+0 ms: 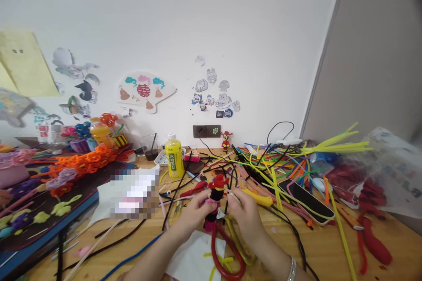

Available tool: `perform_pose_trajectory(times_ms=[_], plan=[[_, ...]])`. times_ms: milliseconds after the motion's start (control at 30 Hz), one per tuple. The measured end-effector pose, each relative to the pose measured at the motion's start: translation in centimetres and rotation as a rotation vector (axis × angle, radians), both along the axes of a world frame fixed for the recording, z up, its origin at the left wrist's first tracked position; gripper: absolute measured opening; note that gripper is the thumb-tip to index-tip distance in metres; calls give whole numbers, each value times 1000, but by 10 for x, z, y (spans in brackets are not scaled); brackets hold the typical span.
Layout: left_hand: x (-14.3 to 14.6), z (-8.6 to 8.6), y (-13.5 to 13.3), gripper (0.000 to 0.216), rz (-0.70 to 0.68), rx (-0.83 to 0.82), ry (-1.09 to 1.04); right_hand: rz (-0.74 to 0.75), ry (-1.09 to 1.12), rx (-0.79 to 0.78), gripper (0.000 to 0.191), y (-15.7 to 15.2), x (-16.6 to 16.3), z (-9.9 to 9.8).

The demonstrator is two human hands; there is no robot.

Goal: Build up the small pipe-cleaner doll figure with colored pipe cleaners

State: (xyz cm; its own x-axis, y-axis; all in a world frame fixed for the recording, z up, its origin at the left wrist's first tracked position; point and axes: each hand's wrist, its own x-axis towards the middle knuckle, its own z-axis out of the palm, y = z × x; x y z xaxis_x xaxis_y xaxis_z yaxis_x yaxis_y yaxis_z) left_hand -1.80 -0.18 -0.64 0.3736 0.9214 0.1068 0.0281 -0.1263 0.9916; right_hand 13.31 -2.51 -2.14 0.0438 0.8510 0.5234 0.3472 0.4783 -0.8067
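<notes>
Both my hands meet over the wooden table (329, 254) around a small pipe-cleaner doll (215, 197) with a red hat, black middle and pink lower part. My left hand (194, 214) curls round the doll's left side and holds it upright. My right hand (243, 211) pinches at the doll's right side, fingers closed on a thin piece I cannot make out. A red pipe cleaner (227, 254) loops down from the doll toward me, over a white sheet of paper (194, 259).
A tangle of coloured pipe cleaners (283, 162) covers the table's right half, with a phone (306, 199) lying in it. A yellow bottle (174, 156) stands behind. Orange and purple pipe-cleaner flowers (82, 162) fill the left. Red pliers (369, 232) lie right.
</notes>
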Motion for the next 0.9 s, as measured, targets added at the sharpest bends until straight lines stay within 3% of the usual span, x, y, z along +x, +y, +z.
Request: perform_pose_trajectory(times_ms=[300,633,900], plan=[[0,-8,5,16,-24,63,128,-67,-93,17,30,-5,1,7],[0,-5,4,17,12,61,111,-89,-114,26,30,-4,1,4],[0,-7,6,19,-43,112,126,-113,-173,43,30,-7,1,8]])
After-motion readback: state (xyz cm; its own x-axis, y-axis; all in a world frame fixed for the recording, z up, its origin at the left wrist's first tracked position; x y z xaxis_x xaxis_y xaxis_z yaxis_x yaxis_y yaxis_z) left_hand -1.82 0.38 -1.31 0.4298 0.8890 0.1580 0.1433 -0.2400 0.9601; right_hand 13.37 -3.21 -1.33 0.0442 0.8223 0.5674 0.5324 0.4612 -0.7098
